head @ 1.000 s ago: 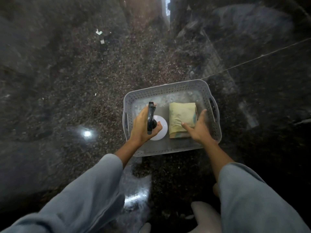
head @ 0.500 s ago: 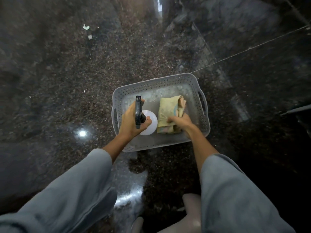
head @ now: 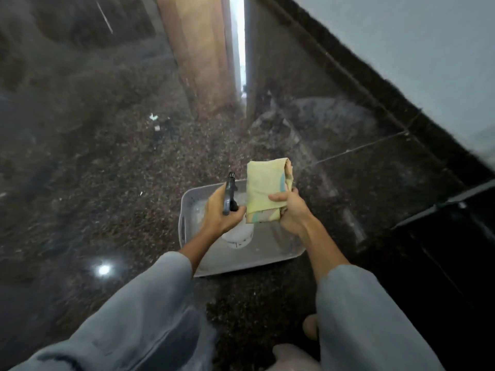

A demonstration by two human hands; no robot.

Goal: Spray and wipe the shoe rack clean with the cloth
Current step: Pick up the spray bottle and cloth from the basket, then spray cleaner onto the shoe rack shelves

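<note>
Both supplies have come up out of the grey basket [head: 187,210]: my left hand [head: 222,212] wraps the spray bottle [head: 237,234] neck, my right hand [head: 290,210] pinches the folded yellow cloth [head: 263,188]. Soft, light cloth; I'd bunch it. No shoe rack visible.

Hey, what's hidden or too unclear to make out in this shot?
Head view only:
- Shoe rack: nowhere in frame.
- Spray bottle: body mostly covered by the left hand; liquid level unreadable.
- Cloth: lower edge hidden by the right hand.
- Basket: near rim behind the sleeves.
</note>
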